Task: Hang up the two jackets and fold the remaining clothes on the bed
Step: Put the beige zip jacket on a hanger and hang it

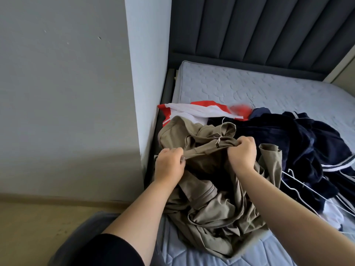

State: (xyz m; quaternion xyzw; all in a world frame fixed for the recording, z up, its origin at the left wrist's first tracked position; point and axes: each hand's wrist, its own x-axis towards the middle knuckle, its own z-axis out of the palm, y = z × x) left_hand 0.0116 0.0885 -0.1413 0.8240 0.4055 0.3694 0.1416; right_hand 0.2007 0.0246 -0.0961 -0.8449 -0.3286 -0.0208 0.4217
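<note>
Both hands up over the near left part of the bed [249, 87], bare quilted mattress. Left hand [169, 166] pinches a band-like edge of the khaki garment [217, 208], fingers curled around the fabric. Right hand [243, 152] clenched on the same edge further right, fabric bunched in the fist. Edge stretched between the two hands, lifted off the mattress; rest of the khaki garment hangs down and piles crumpled on the bed near the front edge. Small white tag or string visible on the khaki fabric just left of the right hand. Behind it, dark navy clothes [299, 143] with white stripes, heaped on the right, touching the khaki garment. White wire hangers [299, 196] lie partly under the navy heap at right. Red and white garment [199, 110] further back by the wall-side edge, partly under the khaki one. Grey padded headboard [269, 29] at the back, grey wall [63, 93] on the left. Cannot tell which pieces are jackets.
</note>
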